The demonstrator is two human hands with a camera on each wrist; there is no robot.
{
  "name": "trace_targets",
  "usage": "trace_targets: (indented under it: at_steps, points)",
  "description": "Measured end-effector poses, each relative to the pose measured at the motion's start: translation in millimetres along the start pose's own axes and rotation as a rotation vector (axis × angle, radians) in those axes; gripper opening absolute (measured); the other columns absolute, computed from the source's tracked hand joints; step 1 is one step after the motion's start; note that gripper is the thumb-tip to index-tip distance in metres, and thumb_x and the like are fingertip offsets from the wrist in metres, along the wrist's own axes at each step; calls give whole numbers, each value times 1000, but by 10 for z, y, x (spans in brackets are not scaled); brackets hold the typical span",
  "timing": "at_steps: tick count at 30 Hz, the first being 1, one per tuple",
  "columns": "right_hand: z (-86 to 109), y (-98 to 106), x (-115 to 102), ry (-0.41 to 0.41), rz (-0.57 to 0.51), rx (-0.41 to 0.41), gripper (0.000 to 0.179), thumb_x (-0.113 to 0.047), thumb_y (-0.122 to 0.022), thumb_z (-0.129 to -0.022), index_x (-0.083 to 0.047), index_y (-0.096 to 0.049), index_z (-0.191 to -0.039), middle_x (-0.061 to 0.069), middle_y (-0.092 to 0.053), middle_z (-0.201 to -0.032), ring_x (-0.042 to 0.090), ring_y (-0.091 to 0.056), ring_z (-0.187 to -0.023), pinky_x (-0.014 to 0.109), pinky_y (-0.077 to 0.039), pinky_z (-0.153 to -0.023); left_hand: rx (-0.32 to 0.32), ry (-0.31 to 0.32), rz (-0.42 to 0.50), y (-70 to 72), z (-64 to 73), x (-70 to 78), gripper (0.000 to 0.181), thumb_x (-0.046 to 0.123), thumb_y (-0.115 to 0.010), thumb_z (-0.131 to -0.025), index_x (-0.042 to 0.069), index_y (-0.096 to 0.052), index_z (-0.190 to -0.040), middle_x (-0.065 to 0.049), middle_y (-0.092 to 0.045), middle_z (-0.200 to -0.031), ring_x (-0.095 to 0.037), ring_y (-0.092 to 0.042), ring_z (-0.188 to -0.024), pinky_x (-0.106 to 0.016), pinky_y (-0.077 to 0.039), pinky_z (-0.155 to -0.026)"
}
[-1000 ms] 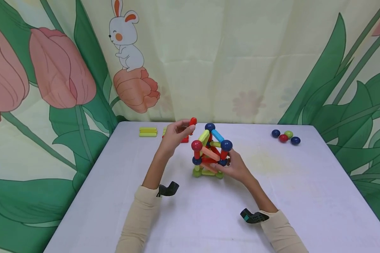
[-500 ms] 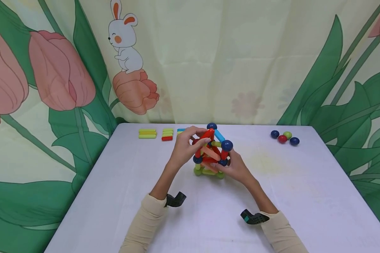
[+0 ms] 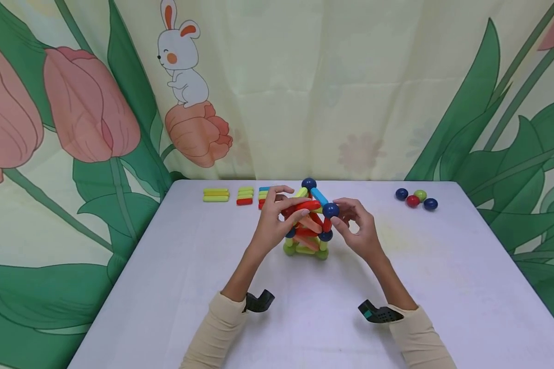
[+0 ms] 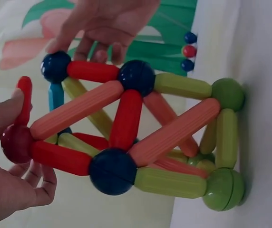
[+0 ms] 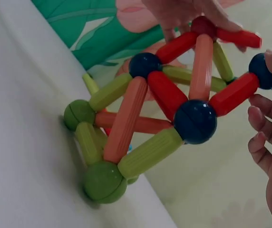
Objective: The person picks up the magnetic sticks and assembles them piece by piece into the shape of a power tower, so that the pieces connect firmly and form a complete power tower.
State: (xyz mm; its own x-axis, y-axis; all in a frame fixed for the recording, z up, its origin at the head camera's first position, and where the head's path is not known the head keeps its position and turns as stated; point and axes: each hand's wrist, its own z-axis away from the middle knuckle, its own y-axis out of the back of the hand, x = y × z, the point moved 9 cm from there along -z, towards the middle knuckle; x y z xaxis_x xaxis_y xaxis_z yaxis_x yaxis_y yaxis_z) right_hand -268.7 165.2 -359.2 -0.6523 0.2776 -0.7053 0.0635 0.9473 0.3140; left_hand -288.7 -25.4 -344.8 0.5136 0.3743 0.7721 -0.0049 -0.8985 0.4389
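A two-tier tower of magnetic rods and balls (image 5: pixel 200 66) stands on the table, green balls at its base and dark blue ones higher up. My left hand (image 3: pixel 273 218) pinches a red rod (image 3: pixel 308 205) at the top, one end against the red ball (image 5: pixel 204 27). The rod's other end points at the top right dark blue ball (image 3: pixel 331 210); in the right wrist view a gap shows between them. My right hand (image 3: pixel 360 230) holds that blue ball between thumb and fingers. Part of the red ball is hidden by my left hand in the head view.
Yellow-green rods (image 3: pixel 216 195) lie at the table's back left. Beside them are short stacks of rods (image 3: pixel 245 196), one partly behind my left hand. Several loose balls (image 3: pixel 413 201) sit at the back right. A printed curtain (image 3: pixel 286 92) hangs behind the table.
My left hand has brought the red rod rightward from beside the tower to its top edge. My right hand has moved up from the tower's lower blue ball to the upper one.
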Motion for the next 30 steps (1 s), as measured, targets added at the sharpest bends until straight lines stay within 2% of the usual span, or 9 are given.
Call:
trace_targets:
  at_steps: [4,9,13,17,21,23,26,28,30]
  points:
    - [-24,4,-192,4,-14,5,41,12,-65,-83,11,-53,-122,22,-62,-104,5,-57,-82,15,-50,-71,-12,-19,-32,-52,13,9,28,30,-71,-89,21,-72,-116,-7,-43,-132,-19,-48,-110,-30,-56,-75]
    - [-18,-7,-213,-3,-50,15,40,13,-64,-83,11,-53,-121,23,-61,-106,7,-58,-81,14,-51,-72,-20,-31,-44,-94,34,30,27,29,-72,-89,19,-71,-114,-8,-42,-133,-19,-48,-111,-28,-56,-79]
    - [-11,-44,-199,-7,-77,9,41,13,-64,-84,11,-52,-123,22,-61,-105,9,-59,-81,16,-52,-73,-24,-26,7,-134,50,30,27,25,-71,-89,16,-70,-114,-9,-39,-134,-21,-49,-117,-30,-57,-84]
    - [-6,-84,-166,-20,-66,-10,48,13,-67,-82,11,-48,-125,18,-60,-99,17,-57,-77,18,-51,-69,-27,-30,48,-153,40,24,26,22,-71,-89,14,-68,-114,-8,-38,-135,-22,-48,-121,-31,-57,-86]
    - [16,-117,-78,-40,-8,-35,52,10,-72,-78,10,-46,-123,18,-60,-91,30,-54,-73,22,-49,-63,-66,-55,35,-155,4,-8,31,28,-69,-91,16,-65,-120,-8,-38,-136,-21,-46,-123,-31,-57,-88]
    - [32,-138,-18,-43,34,-53,48,8,-75,-76,8,-49,-117,17,-59,-88,34,-54,-73,26,-49,-61,-82,-57,40,-115,-7,-67,37,32,-67,-92,18,-62,-126,-7,-41,-136,-21,-47,-122,-33,-56,-88]
    - [61,-189,48,-22,86,-98,41,5,-77,-76,5,-53,-108,15,-59,-83,34,-55,-72,32,-50,-59,-82,-42,101,13,-17,-234,42,29,-62,-96,17,-53,-136,-10,-47,-135,-25,-52,-119,-39,-55,-91]
    - [85,-223,75,7,110,-129,37,4,-77,-76,4,-56,-105,12,-58,-80,32,-56,-70,36,-50,-57,-66,-8,184,131,-21,-394,40,24,-54,-100,14,-49,-139,-16,-51,-132,-32,-54,-118,-44,-54,-92]
    - [106,-246,92,25,114,-152,36,4,-77,-76,4,-57,-106,11,-58,-80,30,-56,-69,38,-49,-56,-25,50,247,256,-36,-593,37,24,-48,-103,11,-50,-137,-20,-55,-128,-36,-55,-116,-42,-53,-92]
